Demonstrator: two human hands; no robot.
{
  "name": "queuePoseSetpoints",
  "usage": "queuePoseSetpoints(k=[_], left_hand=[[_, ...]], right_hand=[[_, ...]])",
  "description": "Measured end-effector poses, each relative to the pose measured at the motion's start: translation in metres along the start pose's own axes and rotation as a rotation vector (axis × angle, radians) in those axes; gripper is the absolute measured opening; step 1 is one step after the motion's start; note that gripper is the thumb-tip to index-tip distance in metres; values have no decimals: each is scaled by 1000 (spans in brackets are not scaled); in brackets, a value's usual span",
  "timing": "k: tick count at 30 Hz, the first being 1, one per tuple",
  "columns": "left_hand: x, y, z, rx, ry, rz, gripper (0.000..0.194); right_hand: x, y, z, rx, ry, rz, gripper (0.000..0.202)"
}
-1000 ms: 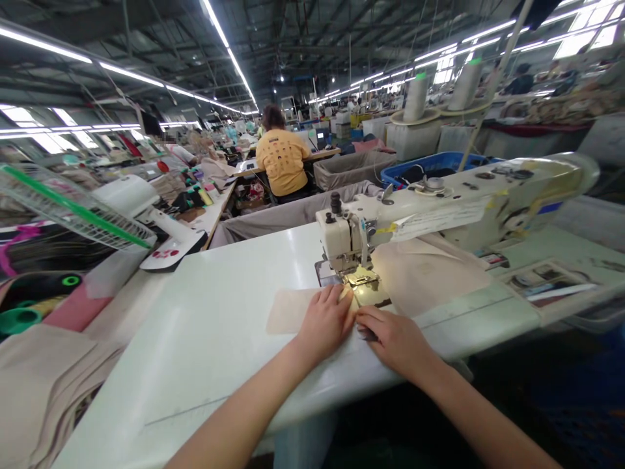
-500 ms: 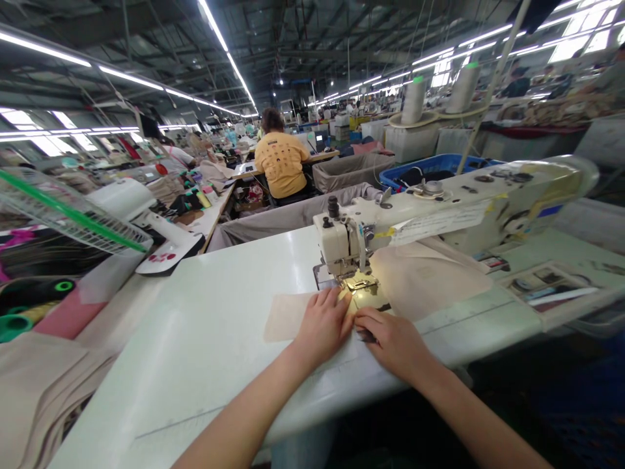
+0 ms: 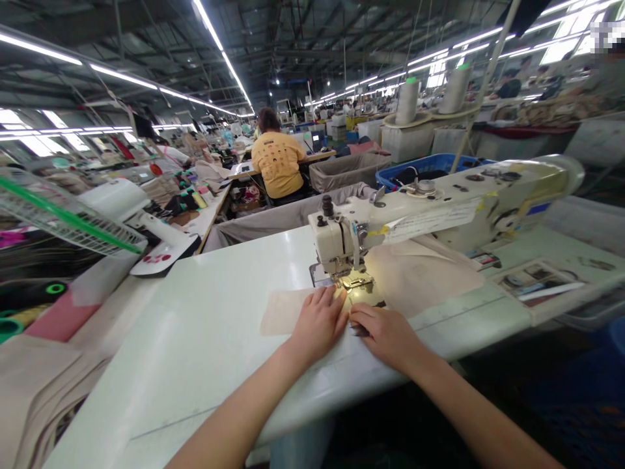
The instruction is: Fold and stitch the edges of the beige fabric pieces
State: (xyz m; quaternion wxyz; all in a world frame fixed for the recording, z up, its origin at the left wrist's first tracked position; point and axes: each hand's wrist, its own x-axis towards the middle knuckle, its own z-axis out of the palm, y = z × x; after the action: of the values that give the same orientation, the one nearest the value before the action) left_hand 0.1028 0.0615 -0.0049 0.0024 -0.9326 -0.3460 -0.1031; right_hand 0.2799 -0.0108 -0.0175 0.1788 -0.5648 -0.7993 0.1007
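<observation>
My left hand lies on a beige fabric piece, its fingers stretched out toward the needle area of a white sewing machine. Part of that fabric is covered by the hand. Close beside it, my right hand is closed, thumb and fingers together at the near edge of the shiny metal plate; what is in its fingertips is hidden. A dark metal piece shows beneath those fingers. Behind the plate, under the machine arm, lies a larger beige fabric panel.
The pale green table carries a tray of small tools at right. At left stand a white fan, thread cones and stacked beige fabric. A blue basket sits behind the machine; a person in yellow sits ahead.
The whole view has shifted slightly, so things appear a little farther left. Both hands keep nearly the same place beside the metal plate.
</observation>
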Motion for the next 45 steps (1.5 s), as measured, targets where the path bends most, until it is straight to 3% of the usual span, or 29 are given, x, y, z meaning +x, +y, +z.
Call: queuePoseSetpoints(k=[5,12,22,28,39,45], left_hand=[[-17,11,-1,-67,-14,118,22],[-23,4,-4,-114,15,220,25],[10,-26,-2,-122,21,187,26],[22,-37,-3,-99,21,191,27],[15,-39,2,-122,105,111,28],[2,-13,-10,2,2,0,19]], right_hand=[[-7,0,2,13,10,-11,32],[-5,1,1,5,-28,13,38],[35,6,-10,-54,-33,60,28],[39,4,-11,-91,-5,72,25],[18,4,4,-3,46,95,40],[13,5,5,67,86,97,38]])
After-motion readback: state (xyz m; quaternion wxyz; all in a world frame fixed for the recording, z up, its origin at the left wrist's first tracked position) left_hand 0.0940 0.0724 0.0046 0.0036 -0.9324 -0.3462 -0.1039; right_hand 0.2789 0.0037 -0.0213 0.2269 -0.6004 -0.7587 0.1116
